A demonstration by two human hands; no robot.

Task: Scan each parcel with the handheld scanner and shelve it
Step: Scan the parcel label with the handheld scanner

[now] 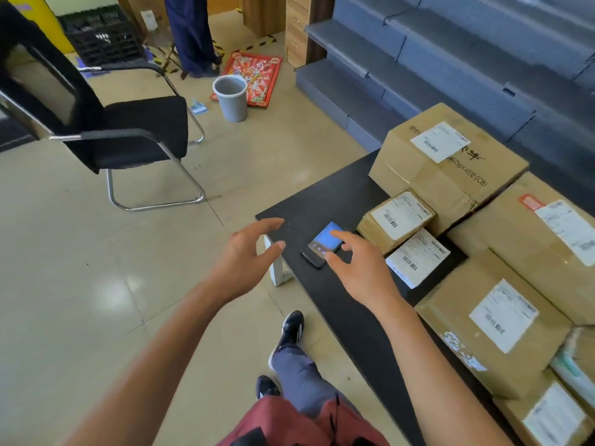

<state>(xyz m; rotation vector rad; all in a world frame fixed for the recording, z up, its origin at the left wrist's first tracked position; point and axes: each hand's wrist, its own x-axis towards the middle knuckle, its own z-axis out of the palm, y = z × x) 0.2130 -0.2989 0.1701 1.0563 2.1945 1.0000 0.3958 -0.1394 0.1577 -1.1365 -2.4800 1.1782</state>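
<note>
Head view: person stood at a low black table [325,194] w/ both arms out. The handheld scanner [322,244] lay flat on the tabletop nr its front corner, screen lit blue & facing up. R hand [360,268] hung right over it, fingers spread & lightly bent, thumb nr the device's near end, forefinger above the screen; it had hold of nothing yet, & whether a fingertip already touched the casing couldn't be told. L hand [248,252] hovered just off the table edge, fingers apart & relaxed, also empty. Parcels sat on the table to the right of the scanner: a small labelled box [396,220] just beside it, a flat white-labelled packet [417,257] in front of that, a big carton [447,152] behind, plus more cartons [495,323] nearer the wearer, all w/ barcode labels up. Grey shelves [450,59] beyond the table looked bare where visible, so prob. early in the job: none seen shelved. Step in hand, as I judged it: picking up the scanner, before any scan. Next move called for closing the R fingers round the device's sides, lifting it clear, then aiming it at the nearest label, likely the small box, w/ the L hand free to take that parcel. Also about: office chair [128,130], grey bin [231,98], another person's legs [190,33] farther back.
</note>
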